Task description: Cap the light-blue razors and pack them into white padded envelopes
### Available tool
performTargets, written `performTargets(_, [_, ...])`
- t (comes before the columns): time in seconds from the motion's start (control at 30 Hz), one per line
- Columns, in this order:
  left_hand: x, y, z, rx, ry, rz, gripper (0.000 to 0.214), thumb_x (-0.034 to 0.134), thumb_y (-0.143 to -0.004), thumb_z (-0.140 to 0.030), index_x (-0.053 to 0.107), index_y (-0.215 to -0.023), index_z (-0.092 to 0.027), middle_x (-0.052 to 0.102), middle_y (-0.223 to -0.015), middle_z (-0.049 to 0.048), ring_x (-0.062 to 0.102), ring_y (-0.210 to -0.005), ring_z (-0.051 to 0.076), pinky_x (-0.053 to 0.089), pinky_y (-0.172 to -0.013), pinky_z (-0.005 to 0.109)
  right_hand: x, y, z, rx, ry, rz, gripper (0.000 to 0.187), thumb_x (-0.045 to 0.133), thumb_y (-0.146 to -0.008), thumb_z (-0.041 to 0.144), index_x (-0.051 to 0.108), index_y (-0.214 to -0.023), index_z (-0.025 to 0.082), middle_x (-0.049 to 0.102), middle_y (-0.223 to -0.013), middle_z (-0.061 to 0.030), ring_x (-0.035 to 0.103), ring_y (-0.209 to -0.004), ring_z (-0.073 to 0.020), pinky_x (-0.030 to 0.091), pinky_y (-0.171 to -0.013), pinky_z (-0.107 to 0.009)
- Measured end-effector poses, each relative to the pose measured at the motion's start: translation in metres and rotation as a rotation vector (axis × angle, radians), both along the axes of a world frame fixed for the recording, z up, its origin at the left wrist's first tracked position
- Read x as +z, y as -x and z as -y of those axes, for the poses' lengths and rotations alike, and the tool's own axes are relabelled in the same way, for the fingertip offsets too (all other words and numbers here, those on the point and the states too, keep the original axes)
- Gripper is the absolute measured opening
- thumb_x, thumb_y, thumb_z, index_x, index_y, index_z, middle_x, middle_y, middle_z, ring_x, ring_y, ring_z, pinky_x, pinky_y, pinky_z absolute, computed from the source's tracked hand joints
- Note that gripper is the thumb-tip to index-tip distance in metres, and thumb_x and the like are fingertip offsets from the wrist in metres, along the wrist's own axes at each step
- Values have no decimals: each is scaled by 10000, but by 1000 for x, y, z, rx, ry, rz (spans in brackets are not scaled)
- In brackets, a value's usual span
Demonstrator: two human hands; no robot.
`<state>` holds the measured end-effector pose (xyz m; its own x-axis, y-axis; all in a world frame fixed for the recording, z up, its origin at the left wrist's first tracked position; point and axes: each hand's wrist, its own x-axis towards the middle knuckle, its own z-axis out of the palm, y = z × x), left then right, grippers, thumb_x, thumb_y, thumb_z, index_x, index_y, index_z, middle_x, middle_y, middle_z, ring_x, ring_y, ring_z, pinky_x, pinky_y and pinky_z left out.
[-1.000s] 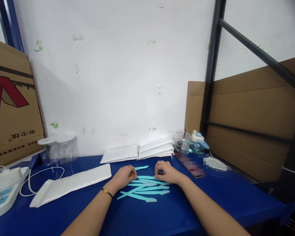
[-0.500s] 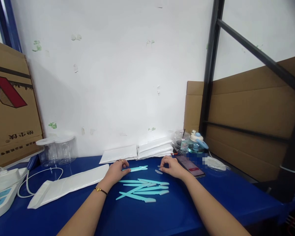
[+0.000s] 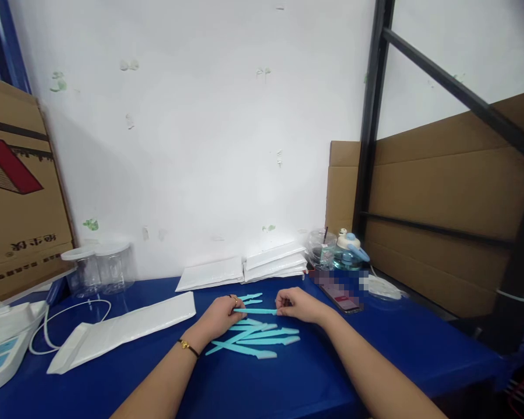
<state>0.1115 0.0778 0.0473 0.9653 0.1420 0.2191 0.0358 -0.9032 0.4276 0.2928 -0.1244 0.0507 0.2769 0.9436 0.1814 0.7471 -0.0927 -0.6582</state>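
Head: blue table (image 3: 305,378), white wall (image 3: 201,145)

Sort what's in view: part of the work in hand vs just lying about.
In hand:
- teal stick, between left hand and right hand
- crossed teal sticks, on the near side
- farther teal sticks, by the left hand

Probably just lying about (untouched):
- phone
- clear jars
- power strip
- lidded bottle
- white packets, role unclear

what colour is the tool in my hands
The tool is turquoise, clearest in the head view.
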Motion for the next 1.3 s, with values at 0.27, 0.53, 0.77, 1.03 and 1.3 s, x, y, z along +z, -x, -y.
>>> performTargets(0.27, [7,-1,-1,43,-7,52,336,392,-867,-432,617,-795,-192,609,-748,4,527,-673,149,352,-610,237,-2,-4,-2,-31,-61,1,63,623,-744,233,618,-755,171,610,-670,16,533,-617,-112,401,-559,-188])
performTargets(0.53, [14,13,-34,255,-24,73,282,505,-783,-419,625,-921,-204,606,-867,31,533,-745,174,384,-668,263,-11,-30,0,-222,-122,96,143,647,-724,274,640,-801,154,647,-705,-22,541,-598,-134,389,-542,-221])
performTargets(0.77, [20,19,-12,-28,131,-180,367,658,-633,-510,658,-794,-180,569,-802,12,497,-697,148,387,-591,226,-5,-19,1,-210,-180,180,96,619,-742,237,661,-813,188,633,-806,-21,542,-676,-136,397,-603,-229])
performTargets(1.03, [13,14,-10,-29,156,-211,303,598,-697,-460,658,-786,-177,583,-755,11,508,-665,139,388,-562,214,-1,5,-6,-89,-149,179,108,603,-773,269,676,-788,191,631,-764,-10,543,-637,-121,404,-574,-207])
performTargets(1.3, [15,13,4,-62,66,-187,235,582,-729,-407,641,-761,-182,594,-746,8,511,-651,133,376,-556,203,3,19,-8,-20,-122,94,228,581,-808,380,691,-830,181,651,-757,-17,550,-658,-135,402,-589,-216])
